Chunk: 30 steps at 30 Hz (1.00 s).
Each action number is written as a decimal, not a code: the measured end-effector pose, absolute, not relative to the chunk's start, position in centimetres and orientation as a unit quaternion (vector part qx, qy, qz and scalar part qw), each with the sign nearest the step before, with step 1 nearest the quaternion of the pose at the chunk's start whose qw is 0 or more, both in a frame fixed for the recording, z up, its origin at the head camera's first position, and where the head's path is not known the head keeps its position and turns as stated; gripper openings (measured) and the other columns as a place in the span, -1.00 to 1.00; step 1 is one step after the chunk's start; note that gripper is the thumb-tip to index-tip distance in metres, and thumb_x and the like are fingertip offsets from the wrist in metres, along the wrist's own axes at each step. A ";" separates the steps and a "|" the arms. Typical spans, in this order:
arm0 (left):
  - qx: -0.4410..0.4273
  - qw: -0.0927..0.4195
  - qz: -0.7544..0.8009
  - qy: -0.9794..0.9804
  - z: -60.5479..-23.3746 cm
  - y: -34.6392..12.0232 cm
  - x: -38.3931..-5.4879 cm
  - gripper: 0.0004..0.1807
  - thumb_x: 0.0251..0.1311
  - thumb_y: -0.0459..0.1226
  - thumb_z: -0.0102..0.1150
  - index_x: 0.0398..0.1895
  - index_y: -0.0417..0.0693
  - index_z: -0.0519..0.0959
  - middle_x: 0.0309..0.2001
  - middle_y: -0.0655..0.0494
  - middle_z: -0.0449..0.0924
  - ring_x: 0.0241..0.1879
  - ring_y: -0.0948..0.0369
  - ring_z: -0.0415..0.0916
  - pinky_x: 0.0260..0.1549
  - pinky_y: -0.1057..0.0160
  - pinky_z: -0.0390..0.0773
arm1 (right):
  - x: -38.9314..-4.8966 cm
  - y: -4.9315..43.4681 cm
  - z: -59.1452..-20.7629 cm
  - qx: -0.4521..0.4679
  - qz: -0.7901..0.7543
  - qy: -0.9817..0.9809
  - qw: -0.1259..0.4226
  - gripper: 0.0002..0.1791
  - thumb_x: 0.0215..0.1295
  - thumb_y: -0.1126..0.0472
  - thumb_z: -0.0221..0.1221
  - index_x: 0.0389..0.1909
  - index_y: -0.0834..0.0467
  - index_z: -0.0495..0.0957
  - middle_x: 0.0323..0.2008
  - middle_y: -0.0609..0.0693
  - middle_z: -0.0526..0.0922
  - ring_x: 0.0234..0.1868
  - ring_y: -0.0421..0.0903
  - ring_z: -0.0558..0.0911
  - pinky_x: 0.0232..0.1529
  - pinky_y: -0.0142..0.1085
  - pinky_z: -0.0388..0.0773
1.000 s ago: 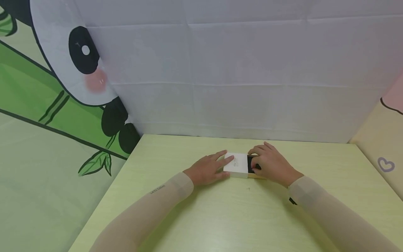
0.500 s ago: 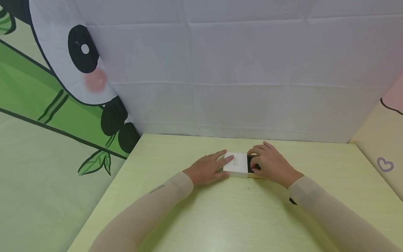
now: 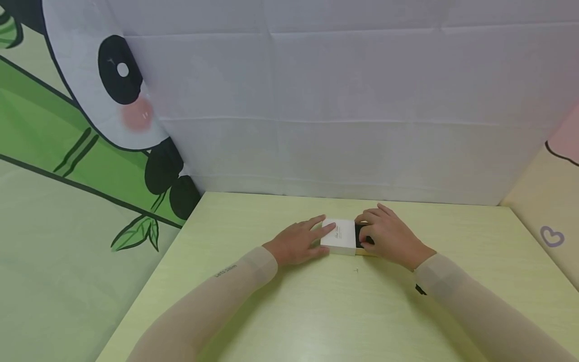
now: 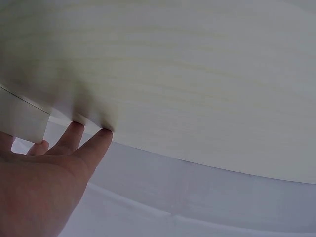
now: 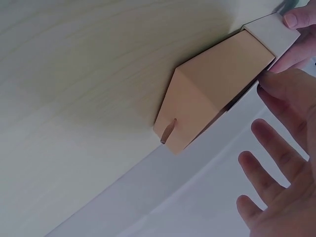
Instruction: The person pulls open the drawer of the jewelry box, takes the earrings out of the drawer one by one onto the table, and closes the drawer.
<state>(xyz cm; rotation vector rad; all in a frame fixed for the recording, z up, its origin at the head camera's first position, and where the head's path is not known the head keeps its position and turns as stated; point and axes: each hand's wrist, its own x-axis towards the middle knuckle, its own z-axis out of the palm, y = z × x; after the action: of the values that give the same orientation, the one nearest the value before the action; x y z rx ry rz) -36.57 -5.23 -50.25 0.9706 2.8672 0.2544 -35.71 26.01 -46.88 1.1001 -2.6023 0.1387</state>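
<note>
A small drawer box lies on the table, its white sleeve (image 3: 342, 237) on the left and its tan drawer (image 5: 197, 89) partly out to the right. A black insert (image 3: 359, 232) shows inside the drawer. My left hand (image 3: 297, 244) holds the sleeve, index finger on top and thumb at the near side; in the left wrist view two other fingertips touch the table. Bent over the drawer, my right hand (image 3: 391, 239) pinches at the black insert with thumb and index finger; the exact contact is hidden. Its other fingers are spread apart in the right wrist view.
The pale wooden table (image 3: 289, 311) carries the box near its far edge. White cloth (image 3: 316, 100) hangs behind, with a printed panda and bamboo cloth (image 3: 59, 115) at the left. A small ribbon tab (image 5: 169, 131) sticks out of the drawer's end.
</note>
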 end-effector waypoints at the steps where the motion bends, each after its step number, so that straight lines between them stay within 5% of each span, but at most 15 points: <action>1: 0.319 0.052 0.083 0.943 -50.2 -5.2 -36.6 -0.17 0.85 0.25 0.06 1.00 0.40 0.11 0.98 0.00 0.07 0.85 -0.13 0.36 0.79 -0.26 0.46 | -35.7 26.0 -46.9 0.384 0.048 -0.909 0.155 -0.84 0.32 0.27 0.70 -0.37 0.01 0.91 0.21 0.09 0.89 0.38 0.23 0.79 0.71 0.44 0.52; 30: 0.318 0.055 0.084 0.943 -50.1 -4.9 -36.6 -0.17 0.85 0.23 0.08 1.00 0.37 0.11 0.99 -0.01 0.06 0.88 -0.13 0.32 0.81 -0.26 0.43 | -35.3 26.6 -46.9 0.387 0.061 -0.906 0.159 -0.80 0.31 0.29 0.69 -0.40 0.00 0.87 0.23 0.08 0.89 0.40 0.23 0.78 0.71 0.44 0.51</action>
<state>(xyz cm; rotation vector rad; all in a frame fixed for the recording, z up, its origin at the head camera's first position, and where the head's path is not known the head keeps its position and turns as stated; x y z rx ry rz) -36.63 -4.93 -50.09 0.9671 2.8622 0.2559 -35.33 26.59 -46.95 1.1068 -2.5900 0.1738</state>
